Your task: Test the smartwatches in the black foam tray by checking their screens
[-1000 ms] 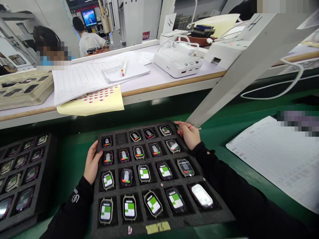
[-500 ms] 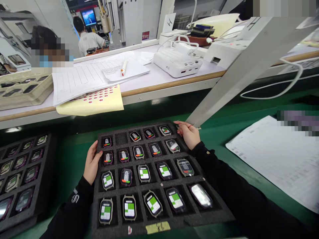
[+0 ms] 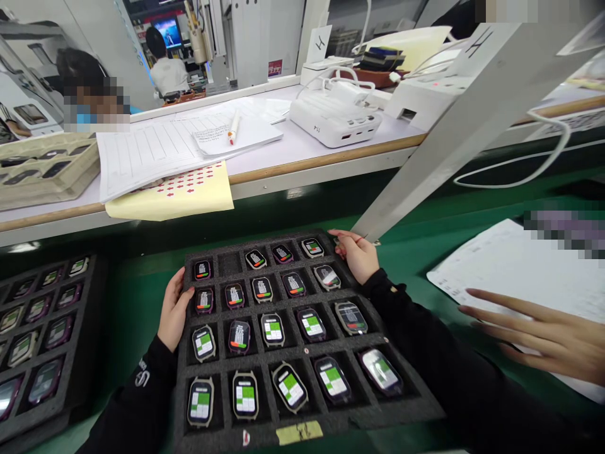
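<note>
A black foam tray (image 3: 382, 413) lies on the green bench mat, with smartwatches in its cut-out slots. Their lit screens show green or dark displays, and one slot in the far row (image 3: 230, 263) holds no watch. My left hand (image 3: 176, 318) grips the tray's left edge. My right hand (image 3: 357, 255) holds its far right corner. Another person's hand (image 3: 534, 334) reaches in from the right above a printed sheet (image 3: 515, 277).
A second watch tray (image 3: 45, 340) stands to the left. A white metal strut (image 3: 454, 132) slants down just past my right hand. On the raised white shelf lie ruled forms (image 3: 146, 154), a sheet of red marks (image 3: 177, 192), and a white device (image 3: 334, 120) with cables.
Another person's hand has entered from the right over the printed sheet. The near right watch screen now shows green instead of white glare. My hands and the tray stay in place.
</note>
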Tool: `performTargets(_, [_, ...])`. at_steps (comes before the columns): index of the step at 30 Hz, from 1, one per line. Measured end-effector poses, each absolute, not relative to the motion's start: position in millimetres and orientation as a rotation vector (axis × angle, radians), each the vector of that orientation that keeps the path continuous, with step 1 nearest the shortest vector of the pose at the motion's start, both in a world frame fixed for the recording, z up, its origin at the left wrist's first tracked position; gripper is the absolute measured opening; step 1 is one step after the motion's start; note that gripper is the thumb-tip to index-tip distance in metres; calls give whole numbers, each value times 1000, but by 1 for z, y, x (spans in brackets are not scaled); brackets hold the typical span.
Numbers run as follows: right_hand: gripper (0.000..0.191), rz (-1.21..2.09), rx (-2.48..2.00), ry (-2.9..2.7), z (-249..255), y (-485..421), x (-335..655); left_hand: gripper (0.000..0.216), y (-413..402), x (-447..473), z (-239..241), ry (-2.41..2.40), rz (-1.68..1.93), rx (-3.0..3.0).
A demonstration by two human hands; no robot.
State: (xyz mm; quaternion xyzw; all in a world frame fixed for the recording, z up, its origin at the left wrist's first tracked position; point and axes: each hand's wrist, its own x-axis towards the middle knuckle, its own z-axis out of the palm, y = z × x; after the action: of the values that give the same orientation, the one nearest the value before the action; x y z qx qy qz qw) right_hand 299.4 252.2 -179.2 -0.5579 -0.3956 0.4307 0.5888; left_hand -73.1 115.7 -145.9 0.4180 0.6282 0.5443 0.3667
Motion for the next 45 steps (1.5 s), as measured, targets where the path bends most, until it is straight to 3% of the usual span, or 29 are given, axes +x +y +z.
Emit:
performTargets(33, [37, 970, -1324, -995, -178, 251, 299, 52, 119, -74, -147, 1622, 1390, 1088])
performTargets(45, [37, 777, -1317, -1202, -160, 235, 296, 51, 118, -74, -147, 1615, 1399, 1072])
